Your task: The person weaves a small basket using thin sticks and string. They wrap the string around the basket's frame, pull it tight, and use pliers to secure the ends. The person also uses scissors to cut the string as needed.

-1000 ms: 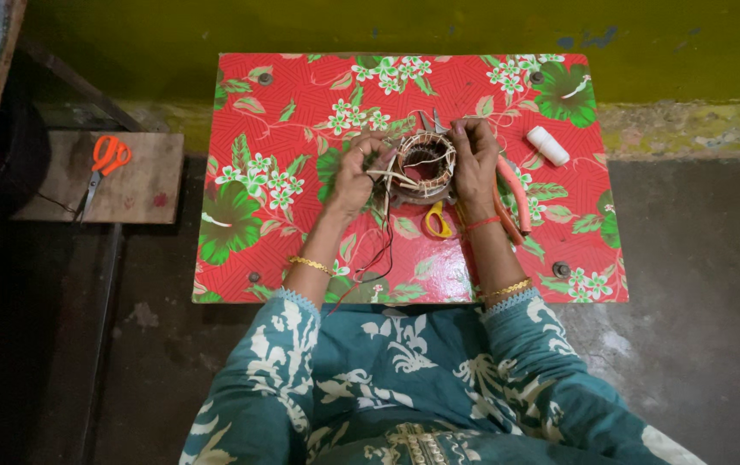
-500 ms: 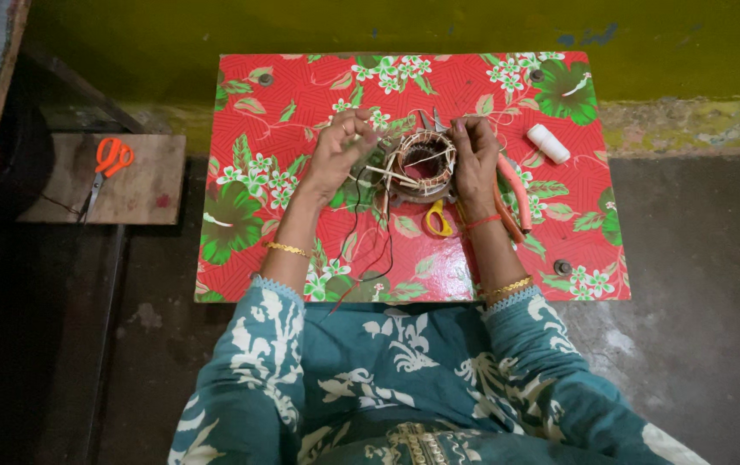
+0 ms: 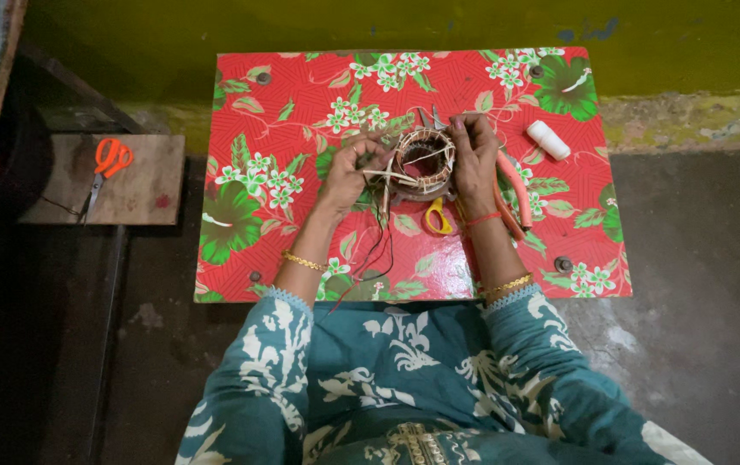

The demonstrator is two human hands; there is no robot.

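Back comes the left hand from its lifted spot, fingers now pinched on pale strips at the wound coil ring. Right hand clamps the ring's far side, mid-table on the glossy red floral tabletop. Yellow-handled scissors lie just below, orange-handled pliers beside the right wrist, a white spool apart. Orange scissors rest on a wooden board.

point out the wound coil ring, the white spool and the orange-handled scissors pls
wound coil ring (image 3: 424, 160), head view, on its copper-coloured rim between the two hands.
white spool (image 3: 548, 139), head view, middle of its body on the red floral table.
orange-handled scissors (image 3: 107, 164), head view, on the orange handles, lying on the wooden board.
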